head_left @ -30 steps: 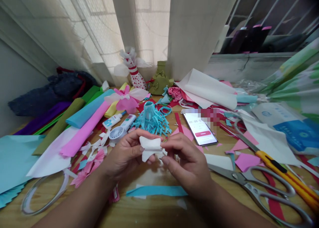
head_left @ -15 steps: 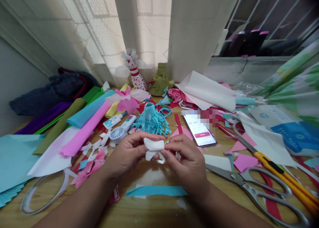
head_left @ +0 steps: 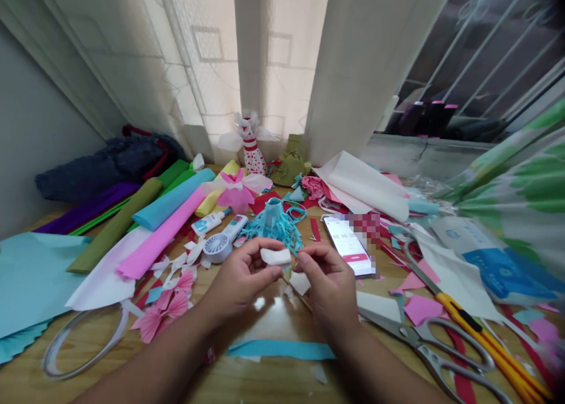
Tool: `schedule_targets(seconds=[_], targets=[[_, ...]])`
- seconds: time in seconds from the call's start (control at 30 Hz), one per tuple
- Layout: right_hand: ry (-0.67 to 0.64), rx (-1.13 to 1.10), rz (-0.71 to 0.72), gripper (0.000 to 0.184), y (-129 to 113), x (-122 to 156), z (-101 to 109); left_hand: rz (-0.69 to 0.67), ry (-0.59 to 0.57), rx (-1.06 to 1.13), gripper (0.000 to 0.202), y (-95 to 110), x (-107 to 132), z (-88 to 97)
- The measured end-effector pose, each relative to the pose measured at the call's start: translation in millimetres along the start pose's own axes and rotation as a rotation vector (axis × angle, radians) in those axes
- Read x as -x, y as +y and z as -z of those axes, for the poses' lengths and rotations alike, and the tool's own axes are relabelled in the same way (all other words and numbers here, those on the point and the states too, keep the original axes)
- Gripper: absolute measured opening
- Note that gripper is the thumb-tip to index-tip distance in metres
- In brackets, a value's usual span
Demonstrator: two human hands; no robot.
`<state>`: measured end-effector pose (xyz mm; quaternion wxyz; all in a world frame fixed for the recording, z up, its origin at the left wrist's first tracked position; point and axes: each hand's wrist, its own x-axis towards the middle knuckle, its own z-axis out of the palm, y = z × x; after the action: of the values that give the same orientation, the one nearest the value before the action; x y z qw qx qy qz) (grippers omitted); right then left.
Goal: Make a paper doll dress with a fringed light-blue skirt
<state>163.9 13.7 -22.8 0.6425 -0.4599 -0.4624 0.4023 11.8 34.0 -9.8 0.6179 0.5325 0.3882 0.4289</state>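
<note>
In front of me, my left hand (head_left: 241,277) pinches a small curled piece of white crepe paper (head_left: 276,256) between thumb and fingers. Just to the right, my right hand (head_left: 329,280) has thumb and fingertips pressed together, a small gap from that piece; what they hold, if anything, I cannot make out. A thin brown stick-like thing (head_left: 296,292) slants between the hands, and whether a hand holds it is unclear. Beside the right fingers is another white scrap (head_left: 300,282). Beyond the hands stands a fringed turquoise paper piece (head_left: 274,219). Nearer me lies a turquoise strip (head_left: 281,349).
Scissors (head_left: 424,339) and a yellow cutter (head_left: 477,327) lie at right, near a phone (head_left: 348,245). At left are a tape ring (head_left: 48,357), pink paper fans (head_left: 163,310), crepe rolls (head_left: 163,230), a small fan (head_left: 216,248) and a glue bottle (head_left: 207,223). Decorated bottles (head_left: 253,157) stand behind.
My right fingers have come away from the white paper, which stays in my left hand. Another white scrap and the thin brown thing now show between the hands. The view has tilted slightly.
</note>
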Motion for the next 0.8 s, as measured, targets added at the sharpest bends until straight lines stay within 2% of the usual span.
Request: schedule_targets(seconds=[0.07,0.17,0.27,0.37,0.53,0.63,0.7,0.8], targets=[[-0.082,0.115,0.068,0.002,-8.2,-7.5,-0.5,-0.054,0.016,-0.183,0.034,3.8,0.2,2.2],[-0.321,0.365,0.178,0.012,-23.1,-21.0,-3.0,-0.163,0.008,-0.443,0.036,7.5,-0.4,5.7],[-0.528,0.527,0.234,0.020,-34.1,-31.9,-7.3,-0.248,-0.031,-0.603,0.044,9.9,-0.8,7.5],[-0.605,0.572,0.210,0.009,-38.6,-40.0,-8.7,-0.241,-0.053,-0.707,0.056,18.0,-0.8,7.9],[-0.547,0.426,0.088,0.005,-42.9,-64.3,-1.6,-0.249,-0.040,-0.809,0.056,48.0,-13.7,18.1],[-0.393,0.214,0.053,0.007,-45.2,-90.5,-1.1,-0.255,0.050,-0.765,0.040,58.9,-37.6,34.0],[-0.291,0.124,0.065,0.010,-44.3,-108.7,-4.9,-0.265,0.138,-0.705,0.037,56.1,-57.7,44.6],[-0.243,0.093,0.070,0.013,-37.3,-129.6,-13.7,-0.243,0.110,-0.627,0.054,40.0,-85.4,52.6]])
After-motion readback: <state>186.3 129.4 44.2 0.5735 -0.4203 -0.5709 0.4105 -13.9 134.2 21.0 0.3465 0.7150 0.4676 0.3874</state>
